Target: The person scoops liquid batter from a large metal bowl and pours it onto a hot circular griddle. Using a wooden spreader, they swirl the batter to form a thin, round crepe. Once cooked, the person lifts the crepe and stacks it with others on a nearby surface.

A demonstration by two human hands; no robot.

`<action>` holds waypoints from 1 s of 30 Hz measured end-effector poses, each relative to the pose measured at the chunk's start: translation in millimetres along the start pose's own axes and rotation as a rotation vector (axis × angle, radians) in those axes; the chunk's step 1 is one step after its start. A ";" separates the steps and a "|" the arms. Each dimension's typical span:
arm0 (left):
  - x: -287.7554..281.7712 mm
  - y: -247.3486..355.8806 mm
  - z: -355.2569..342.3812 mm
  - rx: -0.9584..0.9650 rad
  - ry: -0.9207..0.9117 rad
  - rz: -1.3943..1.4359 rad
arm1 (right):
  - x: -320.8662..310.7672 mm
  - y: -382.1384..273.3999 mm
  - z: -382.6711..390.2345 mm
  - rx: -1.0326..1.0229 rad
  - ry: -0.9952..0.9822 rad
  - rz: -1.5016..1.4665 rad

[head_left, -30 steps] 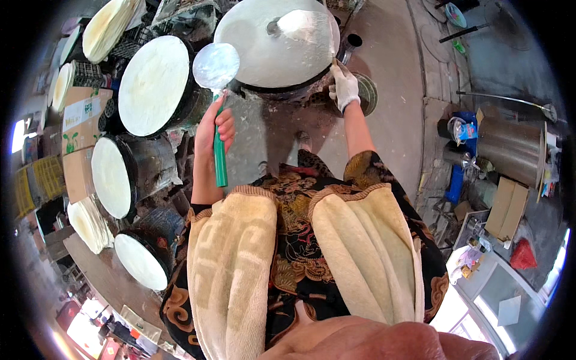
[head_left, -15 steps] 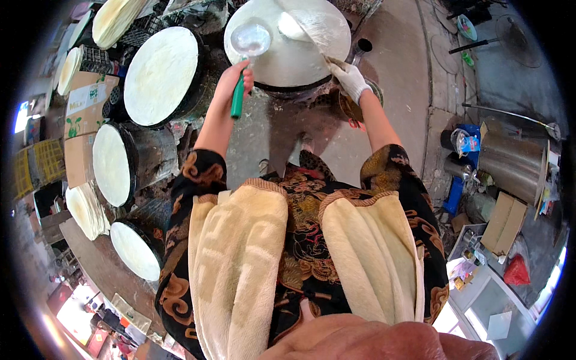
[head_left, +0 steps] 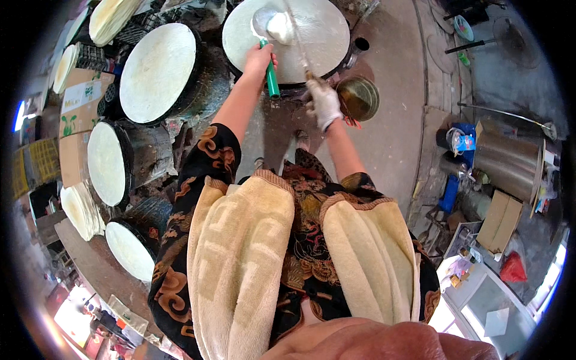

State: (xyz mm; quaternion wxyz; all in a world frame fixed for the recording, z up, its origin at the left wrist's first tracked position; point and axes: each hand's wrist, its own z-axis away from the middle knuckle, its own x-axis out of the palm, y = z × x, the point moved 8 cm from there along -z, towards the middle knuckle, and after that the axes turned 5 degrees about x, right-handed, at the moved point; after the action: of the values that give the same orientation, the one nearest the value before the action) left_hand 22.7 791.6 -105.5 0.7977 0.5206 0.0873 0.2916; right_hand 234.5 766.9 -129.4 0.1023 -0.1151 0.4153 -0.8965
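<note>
A big round griddle (head_left: 327, 45) at the top centre is coated with pale batter. My left hand (head_left: 259, 62) is closed around the green handle of a ladle (head_left: 272, 78); its round bowl lies over the griddle, touching or just beside a white mound of batter (head_left: 281, 29). In a white glove, my right hand (head_left: 324, 103) grips a long thin scraper (head_left: 308, 73) by its brownish handle. The scraper's blade reaches across the griddle to the right of the mound and is blurred by motion.
Several round griddles with pale sheets line the left, among them a large one (head_left: 159, 75). Stacked flat sheets (head_left: 81, 210) and cardboard boxes (head_left: 75, 159) stand beyond. A brass-coloured pot (head_left: 358, 99) is by my right hand. A metal drum (head_left: 507, 159) stands far right.
The ladle has moved right, up to the batter mound. My right hand has come left and nearer to me, with the scraper swung more upright; the mound has shifted left.
</note>
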 end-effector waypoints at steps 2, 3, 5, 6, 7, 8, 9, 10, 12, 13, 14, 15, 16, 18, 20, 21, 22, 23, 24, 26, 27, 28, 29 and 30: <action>3.1 -0.3 0.3 -0.010 0.014 0.001 | -18.3 -14.1 -4.0 -0.015 0.020 0.013; 5.2 -3.1 -0.5 -0.024 0.021 0.032 | -19.3 -13.0 -5.7 0.009 0.011 0.036; 10.6 -8.2 3.7 -0.055 0.042 0.092 | -1.1 -1.8 0.2 0.003 0.031 0.142; 11.5 -13.7 1.5 -0.076 0.051 0.129 | 11.6 3.7 7.3 0.047 0.012 0.162; 14.0 -17.4 3.2 -0.106 0.008 0.279 | 13.8 2.7 7.2 0.044 0.002 0.159; 15.2 -20.1 5.4 -0.136 -0.035 0.430 | 15.3 1.7 5.9 0.041 -0.009 0.156; 15.3 -21.4 7.4 -0.165 -0.077 0.580 | 16.2 0.4 5.7 0.037 -0.020 0.153; 9.3 -22.7 3.4 -0.306 -0.203 0.838 | 12.8 -20.1 14.6 0.016 -0.030 0.214; -1.6 0.5 27.0 -0.137 -0.341 0.813 | -8.9 -54.7 21.7 -0.115 -0.009 0.261; -5.1 11.7 38.8 -0.050 -0.406 0.799 | -16.3 -64.6 17.1 -0.171 0.005 0.272; -9.7 11.9 40.7 -0.011 -0.355 0.757 | -23.3 -61.1 10.1 -0.160 0.069 0.246; -9.5 8.0 42.4 -0.091 -0.334 0.792 | -30.7 -50.9 -0.5 -0.150 0.134 0.221; -7.3 8.6 40.5 -0.168 -0.318 0.831 | -23.0 -46.3 -0.9 -0.260 0.122 0.465; -9.8 34.2 51.6 -0.232 -0.371 0.871 | 2.0 -23.3 1.4 -0.424 0.064 0.724; -15.7 72.5 77.5 -0.070 -0.462 0.837 | 22.4 -2.5 16.8 -0.402 -0.058 0.665; -21.5 91.0 96.1 0.007 -0.540 0.862 | 29.6 -1.1 28.7 -0.343 -0.136 0.571; -33.7 105.9 107.9 0.058 -0.429 0.836 | 33.7 -0.9 32.7 -0.280 -0.211 0.480; -39.5 110.3 116.2 0.128 -0.566 0.818 | 14.3 11.1 14.0 -0.200 -0.207 0.415; -55.4 110.1 116.3 0.169 -0.440 0.809 | 2.2 9.9 6.1 -0.223 -0.104 0.320; -83.5 111.2 113.9 0.204 -0.255 0.813 | 8.4 11.7 4.6 -0.321 0.033 0.332; -97.7 91.4 108.1 0.110 -0.307 0.831 | 20.5 17.4 9.7 -0.395 0.061 0.440; -112.7 74.9 113.1 0.068 -0.285 0.868 | 33.7 36.3 12.4 -0.438 0.041 0.743; -126.7 59.5 120.2 0.028 -0.264 0.913 | 62.9 38.0 43.7 -0.386 -0.041 0.733; -137.4 49.9 127.9 0.002 -0.251 0.889 | 64.8 51.4 48.3 -0.316 -0.043 0.822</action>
State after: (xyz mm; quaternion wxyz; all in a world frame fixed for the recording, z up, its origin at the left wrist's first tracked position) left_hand -51.3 629.8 -27.4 0.5992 0.5395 -0.2414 0.5400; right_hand 191.4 681.4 -130.7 0.4404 0.0268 0.5562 -0.7043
